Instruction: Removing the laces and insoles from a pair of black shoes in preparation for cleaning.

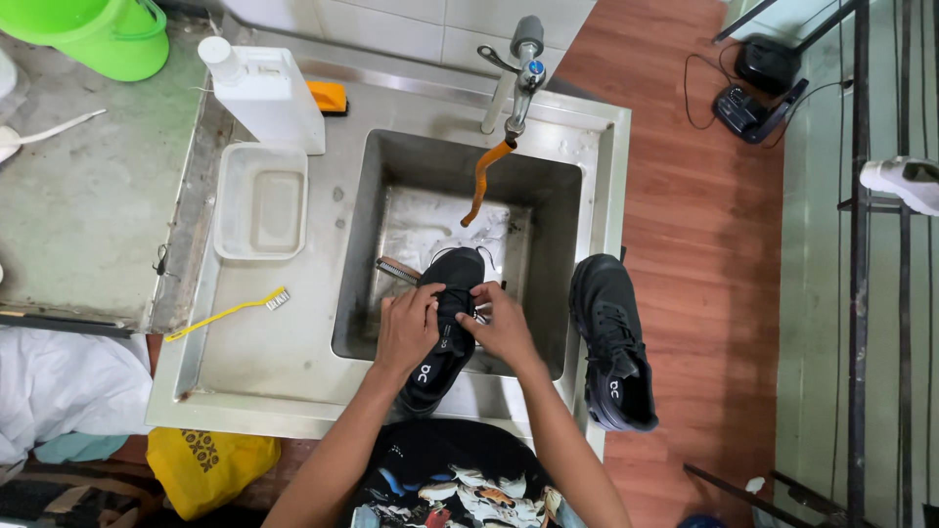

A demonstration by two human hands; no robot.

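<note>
A black sneaker lies across the front rim of the steel sink, toe pointing into the basin. My left hand grips its left side over the laces. On the right side of the laces rests my right hand, fingers curled in and pinching at them. A brush lies in the basin just left of the shoe's toe. A second black sneaker sits on the sink's right edge, untouched.
A tap with an orange hose hangs over the basin. On the left drainboard lie a yellow toothbrush, a white tray and a white bottle. A green bucket stands far left, a yellow bag below.
</note>
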